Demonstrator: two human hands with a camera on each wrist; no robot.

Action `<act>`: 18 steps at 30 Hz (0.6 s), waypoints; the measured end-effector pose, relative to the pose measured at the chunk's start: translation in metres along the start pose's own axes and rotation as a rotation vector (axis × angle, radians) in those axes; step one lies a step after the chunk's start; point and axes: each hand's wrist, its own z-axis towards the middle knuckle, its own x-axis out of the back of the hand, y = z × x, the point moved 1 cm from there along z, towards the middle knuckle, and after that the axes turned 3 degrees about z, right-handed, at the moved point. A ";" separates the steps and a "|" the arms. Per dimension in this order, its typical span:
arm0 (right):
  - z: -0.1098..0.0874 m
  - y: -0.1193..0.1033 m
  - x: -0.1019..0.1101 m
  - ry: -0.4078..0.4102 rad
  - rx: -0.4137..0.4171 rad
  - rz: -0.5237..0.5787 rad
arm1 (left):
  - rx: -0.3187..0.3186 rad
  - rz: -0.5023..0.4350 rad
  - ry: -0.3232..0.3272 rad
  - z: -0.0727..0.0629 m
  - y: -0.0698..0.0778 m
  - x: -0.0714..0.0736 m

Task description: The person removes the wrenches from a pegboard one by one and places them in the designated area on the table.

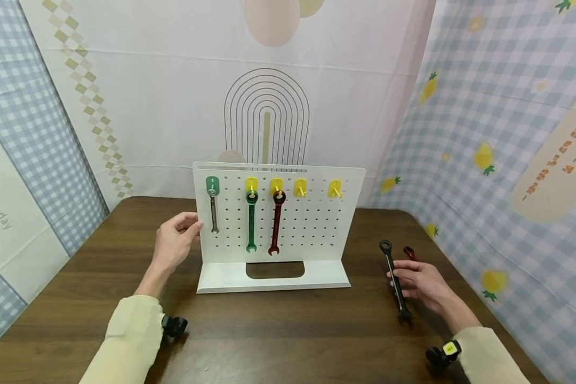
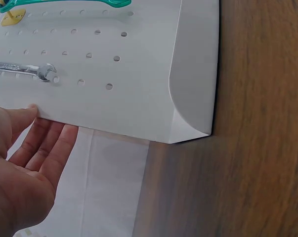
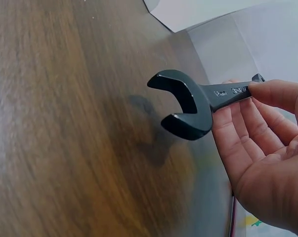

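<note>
A white pegboard stand (image 1: 307, 224) stands upright on the table. My left hand (image 1: 175, 242) pinches its left edge, the thumb in front and the fingers behind, as the left wrist view (image 2: 27, 168) shows. A small silver wrench (image 1: 214, 213), a green wrench (image 1: 252, 224) and a dark red wrench (image 1: 276, 224) hang on its hooks. Right of the board, my right hand (image 1: 424, 285) holds a black combination wrench (image 1: 396, 282) between thumb and fingers, above the table. In the right wrist view, the open end of the black wrench (image 3: 188, 106) points away from the palm.
Two yellow hooks (image 1: 300, 188) on the board's right part carry nothing. Another red wrench (image 1: 410, 253) lies behind my right hand, mostly hidden. Patterned cloths (image 1: 461, 149) hang behind and beside the brown wooden table (image 1: 269, 336).
</note>
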 end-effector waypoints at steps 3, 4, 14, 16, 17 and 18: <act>0.000 0.002 0.002 -0.004 -0.005 0.010 | 0.005 0.003 -0.001 0.000 0.000 0.000; 0.000 0.002 0.003 -0.007 -0.007 0.011 | 0.005 0.002 -0.001 0.000 0.001 0.000; 0.000 0.005 0.010 -0.006 -0.022 0.014 | 0.000 -0.013 0.001 0.000 0.001 0.000; 0.001 0.005 0.012 -0.008 -0.024 0.001 | 0.003 -0.012 0.001 0.000 0.001 0.000; 0.001 0.005 0.012 -0.007 -0.026 -0.007 | 0.004 -0.010 0.000 -0.001 0.001 0.000; 0.001 0.005 0.013 -0.005 -0.029 -0.011 | 0.006 -0.008 0.000 -0.001 0.001 0.000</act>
